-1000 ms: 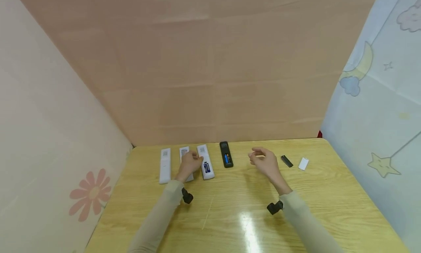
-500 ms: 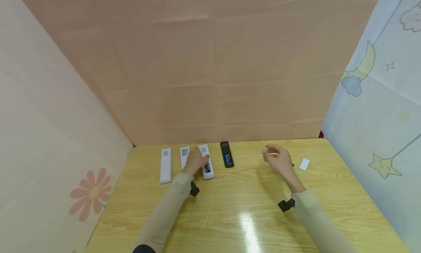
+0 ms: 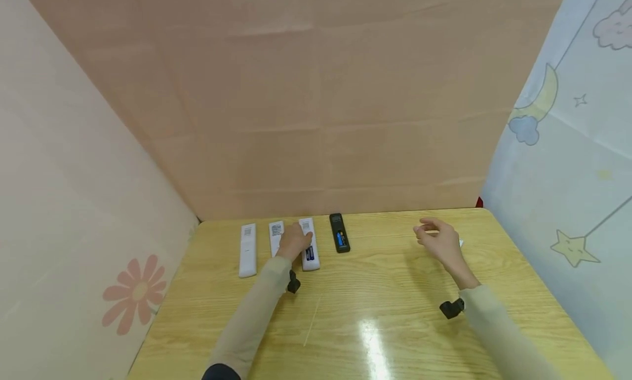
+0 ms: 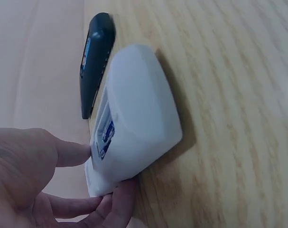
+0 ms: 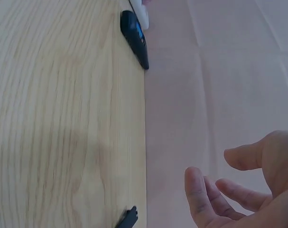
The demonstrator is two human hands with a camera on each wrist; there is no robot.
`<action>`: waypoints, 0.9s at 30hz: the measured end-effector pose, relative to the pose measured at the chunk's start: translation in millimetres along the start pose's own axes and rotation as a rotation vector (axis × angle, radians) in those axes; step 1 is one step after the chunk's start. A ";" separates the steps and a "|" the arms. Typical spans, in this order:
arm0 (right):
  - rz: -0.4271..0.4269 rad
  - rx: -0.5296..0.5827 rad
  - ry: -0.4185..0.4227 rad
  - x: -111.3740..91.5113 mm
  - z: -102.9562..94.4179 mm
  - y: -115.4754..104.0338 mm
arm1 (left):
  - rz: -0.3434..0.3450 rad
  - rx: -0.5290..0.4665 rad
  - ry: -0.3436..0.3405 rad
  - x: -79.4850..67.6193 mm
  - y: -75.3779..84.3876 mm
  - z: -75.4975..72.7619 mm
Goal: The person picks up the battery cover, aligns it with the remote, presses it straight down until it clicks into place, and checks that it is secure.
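Note:
My left hand (image 3: pixel 293 242) holds a white remote control (image 3: pixel 310 257) that lies face down. In the left wrist view, the thumb (image 4: pixel 75 154) presses its upper face and the fingers curl at its side. Batteries (image 4: pixel 106 137) show in the remote's uncovered compartment. My right hand (image 3: pixel 440 243) hovers over the right side of the table, fingers loosely bent around nothing. Beneath it, the end of a small black battery cover (image 5: pixel 128 218) shows in the right wrist view. A white battery cover (image 3: pixel 461 242) is mostly hidden behind this hand.
Left of the held remote lie a white remote (image 3: pixel 276 230), partly covered by my left hand, and another white remote (image 3: pixel 248 250). A black remote (image 3: pixel 339 233) with an uncovered battery compartment is to the right. A beige backdrop (image 3: pixel 316 122) rises behind the wooden table (image 3: pixel 360 292).
My left hand has moved right from between two white remotes onto the one with uncovered batteries. My right hand has moved right, over the small covers, hiding the black one in the head view.

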State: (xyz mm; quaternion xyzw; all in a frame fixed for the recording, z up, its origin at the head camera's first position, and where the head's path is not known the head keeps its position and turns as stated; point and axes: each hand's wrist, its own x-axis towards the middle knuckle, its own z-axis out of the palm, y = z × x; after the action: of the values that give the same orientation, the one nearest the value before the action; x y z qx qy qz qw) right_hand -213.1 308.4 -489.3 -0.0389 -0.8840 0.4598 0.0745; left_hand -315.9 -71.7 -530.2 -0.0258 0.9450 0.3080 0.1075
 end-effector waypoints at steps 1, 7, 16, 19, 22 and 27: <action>0.005 -0.011 0.004 0.1 -2.2 2.3 | 0.003 -0.014 0.004 0.5 -0.8 0.2; 0.003 -0.063 0.034 0.1 -11.9 14.2 | -0.003 -0.078 0.023 2.6 -3.5 1.5; -0.080 -0.162 0.082 -0.4 -21.0 32.7 | -0.014 -0.115 0.023 6.2 -6.3 1.3; -0.096 -0.205 0.097 -0.4 -25.1 37.2 | 0.000 -0.128 0.040 7.4 -9.3 1.4; -0.097 -0.218 0.084 -0.8 -29.0 40.6 | 0.007 -0.137 0.056 8.9 -12.9 2.4; -0.082 -0.218 0.055 -2.3 -34.0 44.3 | 0.001 -0.188 0.057 10.0 -17.1 4.7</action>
State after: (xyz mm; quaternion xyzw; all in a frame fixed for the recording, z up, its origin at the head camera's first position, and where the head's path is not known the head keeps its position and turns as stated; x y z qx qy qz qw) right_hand -205.1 360.9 -506.5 -0.0231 -0.9273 0.3562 0.1129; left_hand -322.8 -82.6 -546.0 -0.0442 0.9146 0.3945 0.0773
